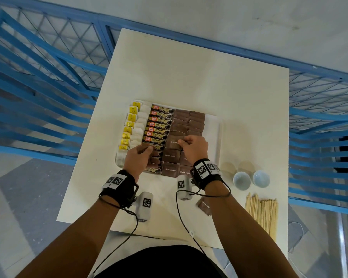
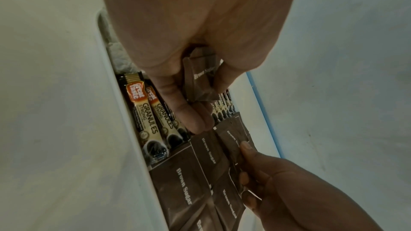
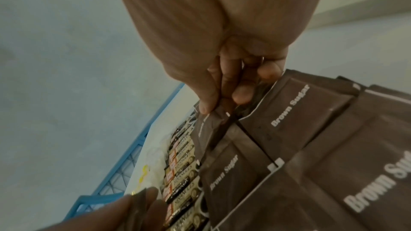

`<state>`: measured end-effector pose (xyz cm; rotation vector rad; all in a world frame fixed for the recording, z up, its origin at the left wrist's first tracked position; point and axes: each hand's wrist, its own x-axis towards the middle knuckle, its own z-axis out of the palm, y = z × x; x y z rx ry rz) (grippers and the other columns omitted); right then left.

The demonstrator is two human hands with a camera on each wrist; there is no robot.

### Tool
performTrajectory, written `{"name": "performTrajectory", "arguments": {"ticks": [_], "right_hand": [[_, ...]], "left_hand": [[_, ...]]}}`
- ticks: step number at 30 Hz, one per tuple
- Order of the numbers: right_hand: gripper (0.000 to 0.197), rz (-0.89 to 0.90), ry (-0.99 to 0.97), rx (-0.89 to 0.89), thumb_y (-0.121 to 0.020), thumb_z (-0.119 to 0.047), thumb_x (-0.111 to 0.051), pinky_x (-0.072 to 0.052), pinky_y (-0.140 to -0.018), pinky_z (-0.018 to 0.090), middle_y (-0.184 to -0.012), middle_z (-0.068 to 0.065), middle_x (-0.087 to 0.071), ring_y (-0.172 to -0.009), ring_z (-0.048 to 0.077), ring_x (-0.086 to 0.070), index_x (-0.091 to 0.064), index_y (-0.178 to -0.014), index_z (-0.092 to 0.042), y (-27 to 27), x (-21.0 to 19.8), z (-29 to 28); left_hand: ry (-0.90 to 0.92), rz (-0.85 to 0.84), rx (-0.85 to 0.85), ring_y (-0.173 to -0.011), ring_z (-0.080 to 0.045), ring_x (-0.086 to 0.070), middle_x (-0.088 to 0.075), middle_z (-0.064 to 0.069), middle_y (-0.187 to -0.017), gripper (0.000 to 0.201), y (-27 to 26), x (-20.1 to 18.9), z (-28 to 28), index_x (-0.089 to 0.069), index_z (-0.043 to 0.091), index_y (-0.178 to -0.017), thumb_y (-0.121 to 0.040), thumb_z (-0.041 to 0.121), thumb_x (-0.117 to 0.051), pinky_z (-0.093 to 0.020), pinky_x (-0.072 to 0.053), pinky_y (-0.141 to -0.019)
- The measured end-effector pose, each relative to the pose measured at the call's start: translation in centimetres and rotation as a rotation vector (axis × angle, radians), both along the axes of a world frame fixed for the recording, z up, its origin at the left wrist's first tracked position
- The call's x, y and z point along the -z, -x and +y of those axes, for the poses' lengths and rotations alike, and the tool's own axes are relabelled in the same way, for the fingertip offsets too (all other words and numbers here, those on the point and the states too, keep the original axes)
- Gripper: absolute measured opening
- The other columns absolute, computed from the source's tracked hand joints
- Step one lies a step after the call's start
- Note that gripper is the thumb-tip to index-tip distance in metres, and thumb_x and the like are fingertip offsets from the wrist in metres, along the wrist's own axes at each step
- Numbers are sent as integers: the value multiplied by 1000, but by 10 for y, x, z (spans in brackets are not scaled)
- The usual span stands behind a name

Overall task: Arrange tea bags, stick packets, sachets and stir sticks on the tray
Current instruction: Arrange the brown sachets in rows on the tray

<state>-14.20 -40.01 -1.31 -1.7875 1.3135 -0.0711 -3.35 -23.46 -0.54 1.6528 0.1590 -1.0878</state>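
Observation:
A white tray [image 1: 219, 133] holds a left column of tea bags [image 1: 132, 125] with yellow tags, a column of coffee stick packets [image 1: 159, 129], and rows of brown sugar sachets [image 1: 189, 121]. My left hand [image 1: 147, 150] hovers over the stick packets and grips a small bunch of brown sugar sachets [image 2: 200, 78] between thumb and fingers. To its right, my right hand [image 1: 182, 142] pinches the corner of one brown sugar sachet [image 3: 211, 122] lying among the tray's sachets. The wooden stir sticks [image 1: 262, 211] lie on the table at the near right.
One loose brown sachet [image 1: 204, 205] lies on the white table [image 1: 189, 67] near its front edge. Two small pale cups [image 1: 241, 180] stand right of the tray. Blue metal railings [image 1: 38, 81] flank the table on both sides.

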Motion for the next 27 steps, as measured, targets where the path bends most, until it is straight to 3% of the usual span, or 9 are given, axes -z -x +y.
{"name": "performTrajectory", "arguments": {"ticks": [4, 7, 12, 18, 20, 22, 24, 27], "right_hand": [[16, 42, 26, -5, -88, -30, -75, -43, -74, 17, -88, -7, -73, -82, 8, -64, -78, -99, -19, -3, 5, 3], [14, 69, 55, -31, -88, -32, -74, -41, -78, 22, -92, -5, -74, -90, 13, -65, -77, -96, -21, -3, 6, 4], [15, 36, 49, -5, -84, -28, -79, -50, -78, 28, -84, -9, -67, -91, 17, -63, -65, -90, -28, -3, 9, 3], [21, 19, 64, 12, -84, -29, -79, -53, -78, 27, -85, -8, -66, -87, 14, -64, -65, -99, -24, -1, 7, 3], [18, -8, 108, 13, -87, -29, -76, -53, -78, 26, -86, -10, -66, -87, 12, -63, -65, -100, -25, 0, 2, 5], [13, -73, 121, -26, -89, -28, -73, -49, -75, 15, -87, -13, -66, -83, 4, -61, -67, -100, -23, -1, -7, 7], [10, -142, 77, -149, -92, -28, -71, -43, -69, 5, -89, -15, -67, -81, -3, -60, -70, -100, -22, -4, -18, 12], [17, -157, 33, -359, -92, -35, -70, -42, -72, 5, -98, -14, -69, -88, -5, -59, -74, -104, -24, -7, -24, 17]], "left_hand": [[0, 6, 15, -70, -33, -71, -77, -14, -91, 11, -3, -1, 0, -68, 12, -104, -103, 11, -57, -37, -63, -60], [-5, 7, 22, -67, -30, -72, -76, -12, -87, 12, -4, 0, -1, -68, 12, -103, -103, 11, -56, -37, -63, -62], [0, 18, 20, -67, -28, -71, -74, -12, -87, 12, -3, -1, -3, -66, 12, -101, -102, 6, -56, -39, -64, -64], [30, 24, 28, -62, -24, -73, -72, -9, -75, 21, -2, -3, -5, -67, 9, -100, -97, -7, -54, -40, -65, -67], [56, 24, 46, -66, -26, -74, -72, -13, -81, 20, -1, -3, -4, -67, 6, -104, -98, -9, -54, -42, -65, -68], [75, 24, 66, -76, -31, -76, -73, -17, -90, 19, 0, -3, -4, -66, 1, -110, -97, -9, -56, -45, -65, -72], [92, 29, 82, -86, -36, -76, -74, -21, -99, 20, 1, -4, -5, -66, -2, -112, -95, -10, -60, -48, -65, -74], [120, 7, 131, -91, -36, -76, -73, -21, -106, 22, 4, -7, -5, -67, 0, -111, -91, -9, -67, -46, -64, -73]]}}
